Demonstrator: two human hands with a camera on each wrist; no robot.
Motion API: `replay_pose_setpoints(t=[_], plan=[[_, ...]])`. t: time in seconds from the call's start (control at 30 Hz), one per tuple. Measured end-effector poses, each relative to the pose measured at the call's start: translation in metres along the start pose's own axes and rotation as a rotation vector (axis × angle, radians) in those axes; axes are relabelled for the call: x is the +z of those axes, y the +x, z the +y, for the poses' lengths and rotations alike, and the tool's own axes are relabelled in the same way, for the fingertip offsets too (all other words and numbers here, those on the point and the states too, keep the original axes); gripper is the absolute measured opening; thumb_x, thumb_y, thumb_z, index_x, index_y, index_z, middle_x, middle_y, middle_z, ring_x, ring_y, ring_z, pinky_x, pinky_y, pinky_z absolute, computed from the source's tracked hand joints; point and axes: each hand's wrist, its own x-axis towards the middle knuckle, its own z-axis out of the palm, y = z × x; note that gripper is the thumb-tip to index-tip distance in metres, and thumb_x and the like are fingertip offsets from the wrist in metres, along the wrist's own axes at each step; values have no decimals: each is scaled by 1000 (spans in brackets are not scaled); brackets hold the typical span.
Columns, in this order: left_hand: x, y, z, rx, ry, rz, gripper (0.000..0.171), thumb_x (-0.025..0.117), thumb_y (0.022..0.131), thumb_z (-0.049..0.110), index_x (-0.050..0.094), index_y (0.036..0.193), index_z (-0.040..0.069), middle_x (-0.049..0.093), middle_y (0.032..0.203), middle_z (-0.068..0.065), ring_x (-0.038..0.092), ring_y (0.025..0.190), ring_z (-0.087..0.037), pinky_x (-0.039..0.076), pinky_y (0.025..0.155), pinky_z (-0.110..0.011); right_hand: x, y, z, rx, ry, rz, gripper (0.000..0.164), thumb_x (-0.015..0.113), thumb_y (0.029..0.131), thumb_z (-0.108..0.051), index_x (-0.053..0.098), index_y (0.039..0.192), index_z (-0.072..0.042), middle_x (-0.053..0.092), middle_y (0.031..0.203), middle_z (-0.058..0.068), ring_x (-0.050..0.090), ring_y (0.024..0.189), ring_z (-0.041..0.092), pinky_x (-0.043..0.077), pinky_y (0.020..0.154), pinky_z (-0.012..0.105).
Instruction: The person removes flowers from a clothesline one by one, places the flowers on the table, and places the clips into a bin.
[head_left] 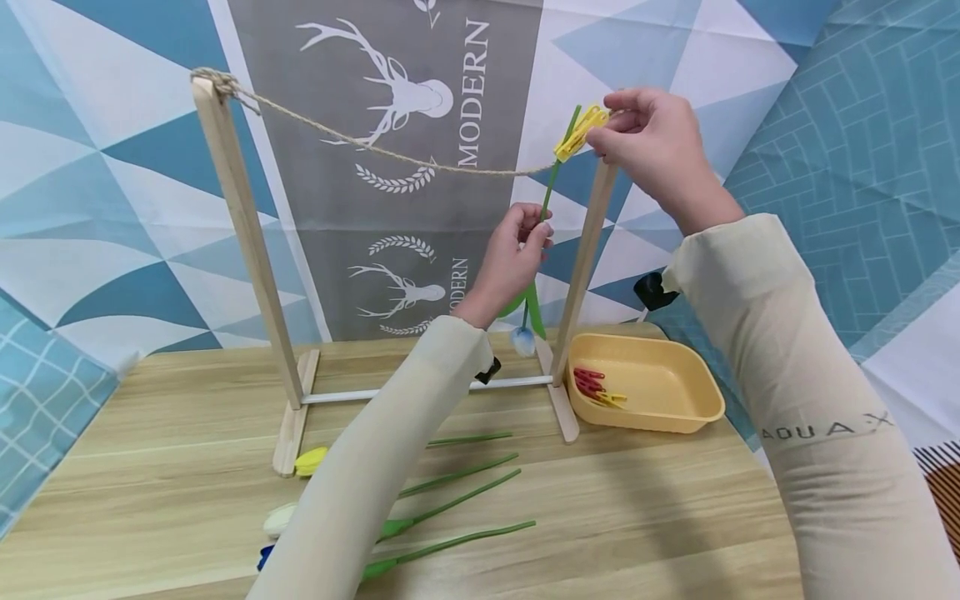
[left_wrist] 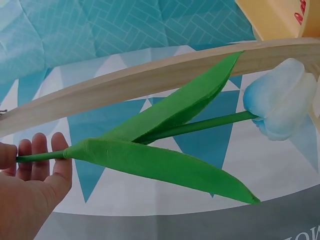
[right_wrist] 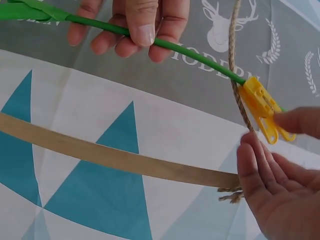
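An artificial blue-and-white tulip (left_wrist: 280, 100) hangs head down, its green leaves (left_wrist: 170, 167) spread above the bloom. My left hand (head_left: 517, 254) pinches its green stem (right_wrist: 200, 56) between thumb and fingers. A yellow clothespin (head_left: 577, 137) sits over the stem's upper end where it crosses the twine (head_left: 397, 156). At the clothespin's handle end is my right hand (head_left: 656, 150), thumb on one side and fingers on the other. In the right wrist view its fingertips (right_wrist: 247, 140) are beside the twine, close to the right post's top.
The twine runs between two wooden posts (head_left: 251, 225) joined by a white rod (head_left: 517, 382). A yellow-orange basin (head_left: 705, 408) right of the stand contains red and yellow clothespins (head_left: 590, 383). Several more tulips lie on the table, including a yellow one (head_left: 311, 461), partly behind the left sleeve.
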Motion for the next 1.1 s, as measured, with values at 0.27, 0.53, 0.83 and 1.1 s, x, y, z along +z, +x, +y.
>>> replay_pose_setpoints(t=[0.27,0.53,0.83,1.1], plan=[[-2,0,0,-24,-5,-25,21,48,97,11,51,115,1,57,101,-16,57,88,-19,51,80,-24,-6,-1,6,-9,160,-97,49,64,87,-23,52,131,-4,61,93,-6,63,78,6,50,71,10],[-6,1,-4,-10,73,20,21,52,96,13,56,113,2,60,109,-13,55,93,-18,48,82,-23,-9,0,12,-21,233,-123,37,69,83,-22,59,113,-2,65,90,-4,65,76,6,50,71,10],[-10,-2,-7,21,131,25,22,53,95,14,58,113,1,60,110,-10,55,93,-18,49,85,-24,-9,-4,17,-4,359,-130,37,74,78,-24,62,106,-4,67,90,1,67,77,11,50,77,12],[-14,-6,-8,18,190,24,19,53,95,16,60,109,6,58,107,-6,54,93,-15,48,82,-22,-7,-10,24,-24,476,-126,34,77,76,-21,64,101,-2,69,87,4,67,77,15,50,80,13]])
